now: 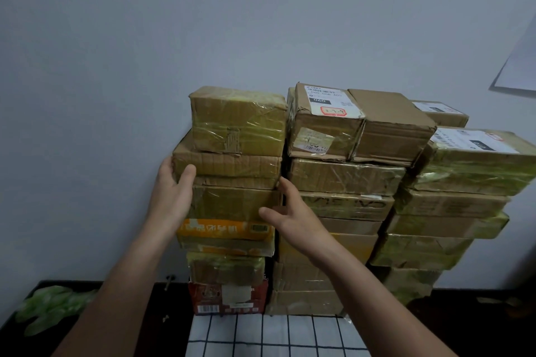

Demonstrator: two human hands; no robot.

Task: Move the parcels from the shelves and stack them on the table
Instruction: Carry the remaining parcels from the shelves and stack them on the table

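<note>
The left hand (171, 191) grips the left front corner of a flat brown cardboard parcel (232, 165). Its thumb lies on the face; its fingers go round the side and are hidden there. This parcel sits second from the top of the stack between the hands, under a squat yellowish tape-wrapped carton (237, 122).

The right hand (293, 214) is open with straight fingers. The fingertips reach the stack's right edge, at the narrow gap to the neighbouring stack of brown boxes (342, 182); whether they touch cardboard cannot be told. Its thumb points across a glossy taped brown parcel (232, 203) lower down.

The right forearm covers part of the neighbouring stack's lower boxes. A third stack (464, 171), further right of the right hand, is cut off by the frame edge. The labels are too blurred to read.

Left of the left hand is bare grey wall (87, 95) and open room. Right of the right hand the stacks stand tight together. Below the wrists lie a dark table (478, 333), a white checked cloth (261, 336) and crumpled green plastic (49, 307).
</note>
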